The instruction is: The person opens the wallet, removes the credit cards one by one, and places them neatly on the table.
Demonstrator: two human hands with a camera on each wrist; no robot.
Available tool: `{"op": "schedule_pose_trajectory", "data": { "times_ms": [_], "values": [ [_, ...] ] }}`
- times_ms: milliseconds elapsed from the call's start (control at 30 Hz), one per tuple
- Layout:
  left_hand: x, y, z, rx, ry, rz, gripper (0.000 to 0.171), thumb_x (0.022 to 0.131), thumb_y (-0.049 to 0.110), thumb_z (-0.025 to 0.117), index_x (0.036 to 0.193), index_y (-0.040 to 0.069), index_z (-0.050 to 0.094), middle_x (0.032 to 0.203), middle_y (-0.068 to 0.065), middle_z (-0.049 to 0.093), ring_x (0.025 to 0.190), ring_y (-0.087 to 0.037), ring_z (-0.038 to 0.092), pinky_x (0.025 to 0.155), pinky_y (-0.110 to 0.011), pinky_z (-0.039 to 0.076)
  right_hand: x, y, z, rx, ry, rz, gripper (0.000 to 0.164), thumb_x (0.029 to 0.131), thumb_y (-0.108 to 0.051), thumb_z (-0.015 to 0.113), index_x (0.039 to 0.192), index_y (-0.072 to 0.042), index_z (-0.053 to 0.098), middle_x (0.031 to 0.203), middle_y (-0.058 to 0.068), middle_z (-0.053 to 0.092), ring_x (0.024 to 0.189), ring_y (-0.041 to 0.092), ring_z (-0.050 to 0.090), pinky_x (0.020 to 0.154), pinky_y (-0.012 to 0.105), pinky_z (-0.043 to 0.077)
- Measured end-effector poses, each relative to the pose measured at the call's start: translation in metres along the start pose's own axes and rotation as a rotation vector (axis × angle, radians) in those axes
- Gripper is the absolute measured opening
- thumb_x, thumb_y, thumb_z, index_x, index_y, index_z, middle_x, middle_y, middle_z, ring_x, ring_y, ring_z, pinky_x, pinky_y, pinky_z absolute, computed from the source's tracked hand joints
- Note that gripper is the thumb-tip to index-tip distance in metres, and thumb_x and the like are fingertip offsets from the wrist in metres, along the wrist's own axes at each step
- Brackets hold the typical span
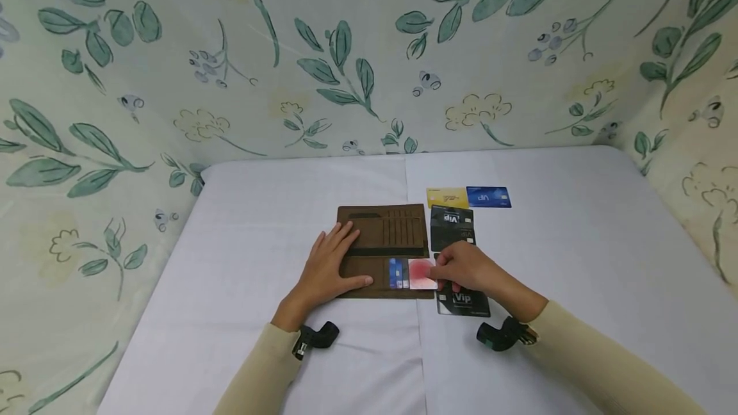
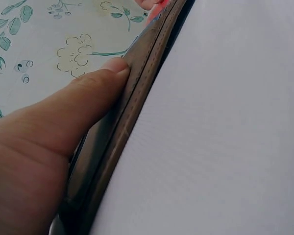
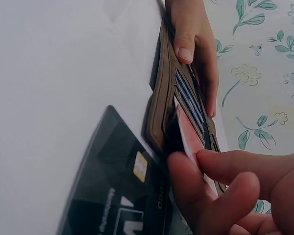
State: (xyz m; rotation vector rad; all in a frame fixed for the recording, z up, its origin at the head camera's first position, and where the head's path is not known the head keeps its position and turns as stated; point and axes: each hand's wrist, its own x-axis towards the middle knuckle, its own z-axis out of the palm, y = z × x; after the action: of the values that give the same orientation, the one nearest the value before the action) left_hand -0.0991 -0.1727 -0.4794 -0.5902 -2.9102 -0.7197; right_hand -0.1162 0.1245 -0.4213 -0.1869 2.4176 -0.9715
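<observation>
The right hand (image 1: 464,268) pinches a red-and-white card (image 1: 421,273) at the near right corner of the wallet (image 1: 375,232); the left hand (image 1: 328,268) rests spread on it. Forced askew, the card could bend — black cards (image 1: 463,303) crowd that side, while the white worktop (image 1: 254,242) gives room toward its left edge.

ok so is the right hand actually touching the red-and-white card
Touching. The right wrist view shows it plainly: the right hand pinches the red-and-white card from both faces, with no gap.
</observation>
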Motion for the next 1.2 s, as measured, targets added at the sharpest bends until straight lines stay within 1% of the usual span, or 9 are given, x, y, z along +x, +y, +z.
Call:
{"op": "schedule_pose_trajectory", "data": {
  "times_ms": [233,433,567,733,800,900,1067,1200],
  "values": [
    [0.0,0.0,0.0,-0.008,0.0,0.005,0.098,0.076,0.065,0.068,0.151,0.013,0.034,0.159,-0.006,0.024,0.147,-0.027,0.014,0.117,-0.051,0.007,0.0,-0.001,-0.001,-0.004,-0.005,0.011,0.022,0.087,-0.025,0.07,0.075,-0.008,0.062,0.061,0.003,0.064,0.049,0.016,0.052,0.06,0.03,0.046],
    [0.002,0.001,-0.001,0.001,0.001,0.02,0.098,0.076,0.064,0.069,0.151,0.012,0.035,0.158,-0.006,0.024,0.147,-0.027,0.015,0.117,-0.05,0.006,0.001,0.002,-0.003,0.022,-0.02,0.006,0.022,0.088,-0.025,0.069,0.076,-0.007,0.061,0.063,0.004,0.064,0.05,0.016,0.053,0.062,0.031,0.045],
    [0.001,0.001,-0.001,-0.005,-0.004,0.017,0.098,0.075,0.065,0.069,0.151,0.012,0.035,0.159,-0.006,0.024,0.147,-0.027,0.015,0.117,-0.051,0.007,0.001,0.006,-0.003,0.051,-0.043,0.013,0.023,0.088,-0.028,0.069,0.08,-0.007,0.062,0.066,0.003,0.065,0.051,0.016,0.053,0.059,0.029,0.044],
    [-0.001,-0.001,-0.001,-0.005,0.018,0.025,0.097,0.075,0.063,0.07,0.15,0.012,0.036,0.158,-0.007,0.026,0.146,-0.029,0.017,0.117,-0.053,0.009,0.002,0.012,-0.001,0.082,-0.052,0.021,0.022,0.089,-0.029,0.069,0.085,-0.008,0.065,0.068,0.003,0.065,0.051,0.016,0.053,0.053,0.027,0.04],
    [-0.001,-0.002,0.0,-0.002,0.026,0.028,0.097,0.075,0.063,0.07,0.15,0.012,0.036,0.158,-0.007,0.026,0.146,-0.029,0.017,0.116,-0.053,0.01,0.002,0.013,-0.001,0.086,-0.049,0.011,0.022,0.089,-0.028,0.069,0.085,-0.007,0.065,0.068,0.003,0.065,0.051,0.016,0.053,0.053,0.028,0.041],
    [-0.001,-0.002,0.0,-0.004,0.019,0.025,0.097,0.075,0.064,0.07,0.15,0.012,0.035,0.158,-0.007,0.026,0.146,-0.029,0.017,0.116,-0.053,0.009,0.002,0.012,-0.001,0.089,-0.05,0.0,0.02,0.089,-0.025,0.069,0.083,-0.006,0.063,0.068,0.004,0.065,0.052,0.016,0.053,0.056,0.029,0.043],
    [-0.001,-0.001,0.001,-0.006,0.005,0.018,0.098,0.076,0.065,0.069,0.151,0.013,0.035,0.158,-0.006,0.024,0.147,-0.028,0.015,0.117,-0.052,0.008,0.0,0.01,-0.004,0.084,-0.054,0.018,0.02,0.089,-0.023,0.068,0.08,-0.006,0.062,0.066,0.004,0.064,0.053,0.017,0.053,0.061,0.031,0.044],
    [-0.001,-0.002,0.0,-0.002,0.006,0.018,0.098,0.076,0.065,0.068,0.151,0.012,0.035,0.158,-0.006,0.024,0.147,-0.028,0.015,0.117,-0.052,0.008,-0.001,0.009,-0.005,0.091,-0.053,0.019,0.021,0.089,-0.024,0.068,0.081,-0.006,0.062,0.067,0.005,0.064,0.053,0.017,0.053,0.059,0.03,0.043]
  ]
}}
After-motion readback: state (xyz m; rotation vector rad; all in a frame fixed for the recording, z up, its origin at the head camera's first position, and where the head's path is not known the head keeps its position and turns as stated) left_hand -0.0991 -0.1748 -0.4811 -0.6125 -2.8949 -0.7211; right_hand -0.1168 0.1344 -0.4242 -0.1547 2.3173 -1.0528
